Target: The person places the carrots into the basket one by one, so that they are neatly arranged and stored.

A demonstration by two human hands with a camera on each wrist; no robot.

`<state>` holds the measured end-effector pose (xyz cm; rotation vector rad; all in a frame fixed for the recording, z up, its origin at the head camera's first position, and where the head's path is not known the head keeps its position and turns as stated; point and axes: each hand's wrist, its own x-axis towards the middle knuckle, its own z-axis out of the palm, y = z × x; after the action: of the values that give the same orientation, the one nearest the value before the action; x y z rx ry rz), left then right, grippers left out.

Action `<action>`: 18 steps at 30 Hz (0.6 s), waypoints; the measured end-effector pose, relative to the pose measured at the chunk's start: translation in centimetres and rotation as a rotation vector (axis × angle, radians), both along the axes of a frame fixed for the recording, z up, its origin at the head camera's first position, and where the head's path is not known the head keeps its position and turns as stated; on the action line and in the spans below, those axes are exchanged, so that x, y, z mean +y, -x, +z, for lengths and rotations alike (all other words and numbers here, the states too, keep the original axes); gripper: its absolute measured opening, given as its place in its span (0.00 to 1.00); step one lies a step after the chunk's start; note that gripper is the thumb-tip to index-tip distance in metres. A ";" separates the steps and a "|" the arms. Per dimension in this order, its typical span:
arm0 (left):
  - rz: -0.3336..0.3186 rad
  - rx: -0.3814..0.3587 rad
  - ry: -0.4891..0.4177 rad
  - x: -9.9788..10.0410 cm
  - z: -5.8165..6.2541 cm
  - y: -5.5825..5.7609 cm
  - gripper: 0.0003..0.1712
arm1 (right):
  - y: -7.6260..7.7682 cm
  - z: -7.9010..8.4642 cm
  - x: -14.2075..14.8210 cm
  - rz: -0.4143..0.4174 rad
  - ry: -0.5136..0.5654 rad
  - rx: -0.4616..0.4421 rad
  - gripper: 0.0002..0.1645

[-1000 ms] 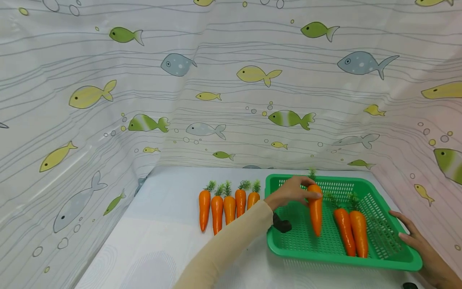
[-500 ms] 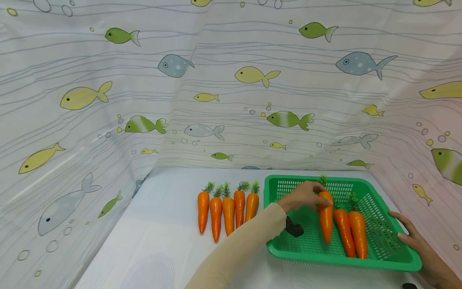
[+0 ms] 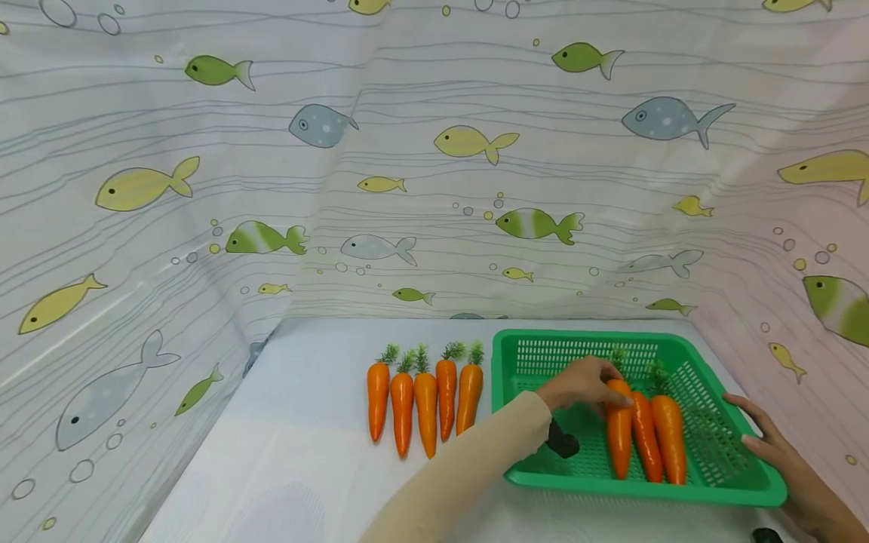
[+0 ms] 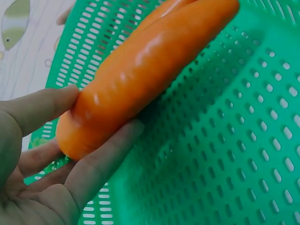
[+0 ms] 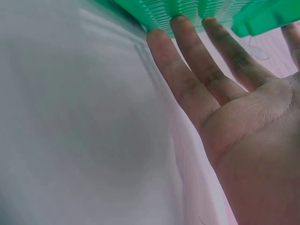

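Note:
In the head view my left hand (image 3: 587, 383) pinches the thick top of an orange carrot (image 3: 619, 437) inside the green plastic basket (image 3: 652, 492). The left wrist view shows the thumb and fingers on either side of that carrot (image 4: 140, 75), its green top partly hidden behind them. Two more carrots, a slim one (image 3: 647, 441) and a thicker one (image 3: 670, 437), lie just to its right in the basket. At the basket's right side is my right hand (image 3: 774, 445); in the right wrist view its fairly straight fingers (image 5: 187, 61) touch the basket's outer wall.
Several carrots (image 3: 425, 407) with green tops lie in a row on the white table (image 3: 271, 422), left of the basket. A fish-patterned sheet (image 3: 407, 211) rises behind and at both sides. A black wrist strap (image 3: 562, 439) hangs at the left wrist.
My left hand has moved right and down with the carrot, bringing it beside the two carrots in the basket. The right hand has stayed at the basket's side. The view has shifted slightly.

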<state>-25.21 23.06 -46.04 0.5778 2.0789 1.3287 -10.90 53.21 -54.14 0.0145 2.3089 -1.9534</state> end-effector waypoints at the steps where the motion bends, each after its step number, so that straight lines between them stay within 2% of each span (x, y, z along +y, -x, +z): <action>1: 0.001 0.005 0.008 0.1 0.1 -0.1 0.20 | 0.0 0.0 0.0 -0.006 -0.008 0.003 0.32; 5: -0.008 0.037 0.076 0.2 0.3 -0.3 0.22 | 0.0 -0.1 0.0 -0.023 -0.037 0.034 0.33; 8: -0.031 0.065 0.161 0.2 0.4 -0.5 0.23 | -0.1 -0.1 0.0 -0.030 -0.060 0.042 0.34; 11: -0.055 0.044 0.199 0.1 0.3 -0.3 0.23 | 0.0 0.0 0.0 -0.034 -0.071 0.035 0.33; 18: -0.081 -0.026 0.132 -0.5 0.1 0.2 0.24 | 0.1 -0.1 0.0 -0.022 -0.039 0.062 0.34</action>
<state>-25.46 22.58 -45.95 0.5774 2.0813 1.1378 -11.03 53.20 -54.24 -0.0182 2.3949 -1.9461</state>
